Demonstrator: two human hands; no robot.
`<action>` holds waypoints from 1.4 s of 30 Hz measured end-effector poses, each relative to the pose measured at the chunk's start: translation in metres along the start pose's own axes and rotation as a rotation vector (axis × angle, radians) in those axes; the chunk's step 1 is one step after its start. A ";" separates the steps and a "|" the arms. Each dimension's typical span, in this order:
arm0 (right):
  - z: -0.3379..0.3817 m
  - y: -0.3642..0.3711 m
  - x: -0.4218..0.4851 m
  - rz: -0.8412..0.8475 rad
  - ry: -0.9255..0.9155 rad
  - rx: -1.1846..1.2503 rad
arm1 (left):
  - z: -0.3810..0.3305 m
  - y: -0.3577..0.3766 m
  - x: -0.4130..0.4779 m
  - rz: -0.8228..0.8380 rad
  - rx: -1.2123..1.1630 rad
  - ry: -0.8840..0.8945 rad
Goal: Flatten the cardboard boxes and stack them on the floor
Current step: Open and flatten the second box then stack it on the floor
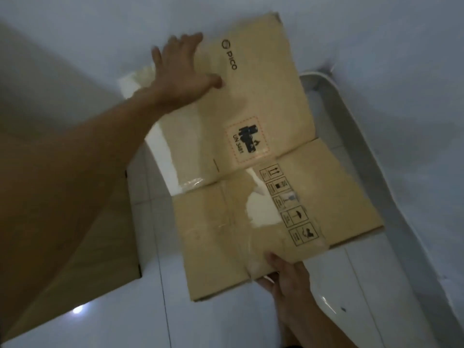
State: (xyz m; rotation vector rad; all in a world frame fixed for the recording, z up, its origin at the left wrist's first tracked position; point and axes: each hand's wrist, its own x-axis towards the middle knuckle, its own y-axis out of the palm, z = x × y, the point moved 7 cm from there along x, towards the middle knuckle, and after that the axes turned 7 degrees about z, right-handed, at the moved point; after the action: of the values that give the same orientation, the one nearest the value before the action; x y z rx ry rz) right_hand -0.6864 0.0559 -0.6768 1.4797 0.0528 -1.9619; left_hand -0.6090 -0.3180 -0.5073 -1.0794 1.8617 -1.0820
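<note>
Item: flattened PICO cardboard box (251, 151), over the tiled floor (120, 320).
My left hand (183, 71): fingers spread, pressing the panel.
My right hand (286, 275): fingers pinching the near edge.
Risk: taped flaps may spring open.

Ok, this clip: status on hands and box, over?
Left hand flat on cardboard box's far panel. Right hand pinching near edge. Box flattened, not yet on floor. White tub partly beneath, right.

Flattened box (253, 156) lies over the floor (351, 285), tray (356, 126) to its right.
</note>
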 end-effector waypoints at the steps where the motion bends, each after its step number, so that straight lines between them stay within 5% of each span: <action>1: -0.009 -0.002 0.016 0.009 0.019 0.010 | 0.009 0.026 -0.008 0.016 0.010 -0.009; 11: -0.030 -0.016 0.061 -0.029 0.010 -0.029 | 0.080 0.204 -0.137 0.384 -0.050 -0.139; 24: -0.034 0.013 0.095 0.249 -0.061 0.056 | 0.090 0.239 -0.144 0.307 -0.222 -0.075; 33: -0.065 -0.029 0.133 0.244 -0.039 -0.118 | 0.098 0.289 -0.161 0.258 -0.308 -0.028; 38: -0.074 -0.052 0.148 0.214 0.040 -0.575 | 0.084 0.313 -0.192 0.227 -0.393 0.077; 42: -0.066 -0.075 0.146 0.243 0.158 -1.053 | 0.080 0.348 -0.214 0.321 -0.051 0.171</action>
State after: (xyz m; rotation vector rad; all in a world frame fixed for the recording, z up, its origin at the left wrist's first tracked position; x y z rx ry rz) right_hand -0.6892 0.0709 -0.8528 0.8517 0.8013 -1.2488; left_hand -0.5608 -0.0450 -0.8179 -0.6997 2.1196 -0.9665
